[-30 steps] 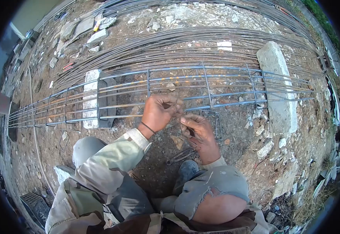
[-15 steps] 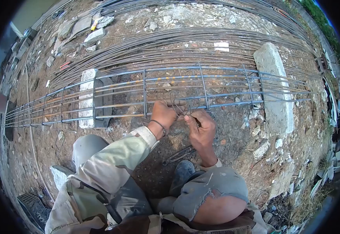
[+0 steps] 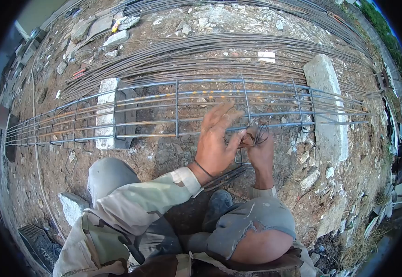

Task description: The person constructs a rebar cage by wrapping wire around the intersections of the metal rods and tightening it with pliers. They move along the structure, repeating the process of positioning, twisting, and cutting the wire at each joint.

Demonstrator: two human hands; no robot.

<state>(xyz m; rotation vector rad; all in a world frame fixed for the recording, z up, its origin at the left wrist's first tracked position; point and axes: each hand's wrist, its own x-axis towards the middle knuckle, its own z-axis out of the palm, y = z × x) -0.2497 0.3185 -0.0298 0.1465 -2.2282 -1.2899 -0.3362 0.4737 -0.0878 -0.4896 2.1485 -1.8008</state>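
Note:
A long rebar cage of straight bars and square stirrups stretches across the view in front of my knees. My left hand is over its near bar, fingers stretched out and slightly blurred, the thumb tip right at my right fingers. My right hand is closed round a small looped bundle of thin tie wire, beside a stirrup near the cage's front edge. A dark long-handled tool lies on the ground beneath my hands, partly hidden by the left wrist.
A white concrete block props the cage at left, and a larger concrete slab lies under its right part. Behind runs a bundle of long rebars. Rubble and a loose stone lie on the dirt around my legs.
My left hand has opened and spread its fingers, moving right from its pinch at the wire. My right hand has moved right with the looped wire in it.

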